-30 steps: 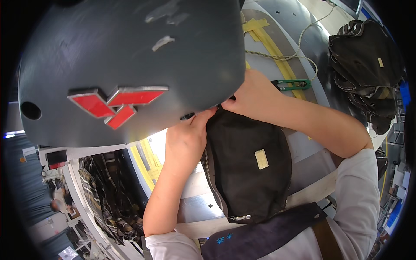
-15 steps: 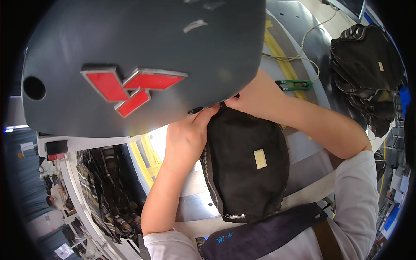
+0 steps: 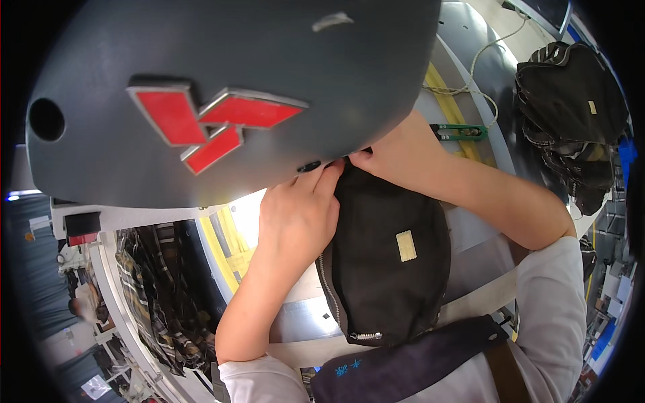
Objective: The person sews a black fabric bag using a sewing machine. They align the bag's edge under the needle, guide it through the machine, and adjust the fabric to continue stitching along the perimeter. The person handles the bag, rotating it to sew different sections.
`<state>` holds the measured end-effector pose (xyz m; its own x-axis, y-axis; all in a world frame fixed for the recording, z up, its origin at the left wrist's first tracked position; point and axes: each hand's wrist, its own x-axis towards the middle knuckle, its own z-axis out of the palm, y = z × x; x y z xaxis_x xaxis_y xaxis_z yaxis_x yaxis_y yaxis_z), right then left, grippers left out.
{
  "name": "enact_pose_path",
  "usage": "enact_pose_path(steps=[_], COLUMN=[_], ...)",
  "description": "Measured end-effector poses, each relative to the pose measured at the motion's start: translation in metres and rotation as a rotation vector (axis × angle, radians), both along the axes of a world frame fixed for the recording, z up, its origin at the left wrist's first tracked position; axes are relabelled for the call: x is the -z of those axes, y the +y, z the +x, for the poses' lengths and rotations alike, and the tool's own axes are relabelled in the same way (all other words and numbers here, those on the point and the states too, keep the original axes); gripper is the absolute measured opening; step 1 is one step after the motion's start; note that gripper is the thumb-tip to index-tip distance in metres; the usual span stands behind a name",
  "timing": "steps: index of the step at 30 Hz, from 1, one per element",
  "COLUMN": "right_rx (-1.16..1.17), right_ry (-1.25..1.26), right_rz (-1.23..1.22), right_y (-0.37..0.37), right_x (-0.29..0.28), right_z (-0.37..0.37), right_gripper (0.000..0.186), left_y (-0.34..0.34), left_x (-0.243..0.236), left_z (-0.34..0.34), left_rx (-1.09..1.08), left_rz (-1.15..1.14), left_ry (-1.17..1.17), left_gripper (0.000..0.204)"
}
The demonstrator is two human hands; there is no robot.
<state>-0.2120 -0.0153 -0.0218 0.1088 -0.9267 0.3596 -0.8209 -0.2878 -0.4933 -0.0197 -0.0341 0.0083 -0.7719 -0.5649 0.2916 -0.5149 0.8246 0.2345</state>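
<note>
A black fabric bag (image 3: 376, 269) with a metal zipper down its left side and a small cream label lies before me. Its far end runs under the dark grey head of a sewing machine (image 3: 269, 60), which hides the needle area. My left hand (image 3: 299, 215) is bent over the far left edge of the bag, fingers together and pressed on the cloth near the machine. Across from it, my right hand (image 3: 406, 154) curls round the far right edge, fingers closed and partly covered by the machine head.
Green thread snips (image 3: 460, 131) lie beyond my right forearm, near a pale cord (image 3: 474, 64). More black bags (image 3: 571, 94) are piled at the far right. Striped dark cloth (image 3: 164, 289) hangs at the left. Yellow tape strips (image 3: 225, 248) mark the worktable.
My left hand has turned, showing more of its back, with its fingers bent lower over the bag's edge. My right hand and the bag stay nearly in place. The view has shifted slightly.
</note>
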Motion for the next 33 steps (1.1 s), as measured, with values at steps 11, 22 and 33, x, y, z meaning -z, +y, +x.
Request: enact_pose_path(steps=[11, 22, 33], right_rx=[0.002, -0.129, 0.145], right_ry=[-0.144, -0.337, 0.225], right_rz=[0.193, 0.249, -0.285], right_y=[-0.015, -0.023, -0.033], right_x=[-0.001, -0.002, 0.008], right_z=[-0.005, -0.016, -0.050], right_gripper=[0.024, 0.015, 0.010], left_y=[0.004, 0.004, 0.005], left_x=[0.000, 0.002, 0.000], left_z=[0.001, 0.000, -0.002], left_rx=[0.003, 0.034, 0.032], left_rz=[0.017, -0.047, -0.051], left_ry=[0.015, 0.003, 0.008], left_gripper=[0.034, 0.044, 0.045])
